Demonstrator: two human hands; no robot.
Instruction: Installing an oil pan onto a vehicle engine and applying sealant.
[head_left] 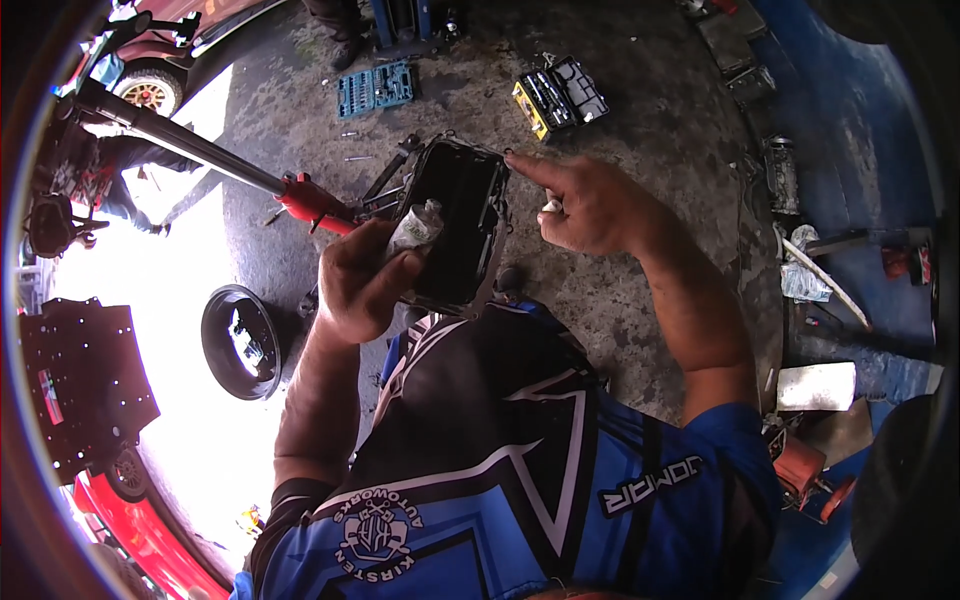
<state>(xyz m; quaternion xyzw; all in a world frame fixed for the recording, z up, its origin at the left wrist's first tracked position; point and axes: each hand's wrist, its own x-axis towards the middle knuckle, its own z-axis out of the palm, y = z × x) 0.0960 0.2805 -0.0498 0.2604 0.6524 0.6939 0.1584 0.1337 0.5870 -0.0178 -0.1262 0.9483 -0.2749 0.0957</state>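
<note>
My left hand point(358, 285) is closed around a crumpled whitish squeeze tube point(414, 230) and the near-left side of a black oil pan point(452, 195). The pan is held up in front of my chest with its hollow inside showing and a thin rim with small bolt-hole tabs. My right hand point(598, 205) is at the pan's far right corner, index finger stretched out to the rim there. Its other fingers are curled in over a small white piece point(552, 206), perhaps a cap. Whether the fingertip carries any paste is too small to tell.
On the stained floor ahead lie a teal socket set case point(375, 89) and a yellow-black toolbox point(560, 98). A red-and-grey jack handle point(245, 172) slants in from the left. A black round basin point(241, 342) sits at left. Another person point(115, 180) is at far left.
</note>
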